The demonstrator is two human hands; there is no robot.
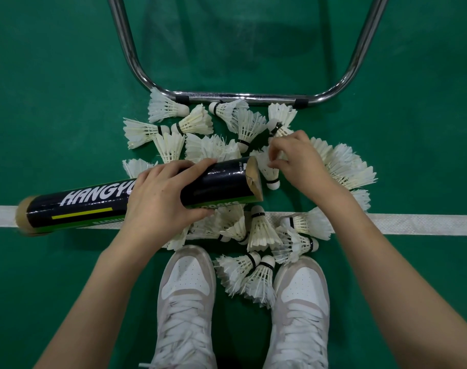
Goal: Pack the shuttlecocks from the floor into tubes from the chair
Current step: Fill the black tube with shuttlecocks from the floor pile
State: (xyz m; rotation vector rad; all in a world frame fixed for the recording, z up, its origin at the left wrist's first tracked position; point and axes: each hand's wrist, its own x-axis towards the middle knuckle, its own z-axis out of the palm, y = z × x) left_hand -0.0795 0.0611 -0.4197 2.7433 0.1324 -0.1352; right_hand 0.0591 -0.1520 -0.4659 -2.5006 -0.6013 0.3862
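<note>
My left hand (161, 193) grips a long black cardboard tube (221, 183) with white lettering, held level above the floor, its open end pointing right. My right hand (297, 162) pinches the feathers of a white shuttlecock (268, 170) just right of that open end, its cork pointing down toward me. Several more white shuttlecocks (197, 121) lie scattered on the green floor around and under the tube, some between my shoes.
A chrome chair frame (237, 96) rests on the floor just beyond the pile. A white court line (413, 223) crosses the green floor left to right. My two white shoes (187, 294) stand at the near edge of the pile.
</note>
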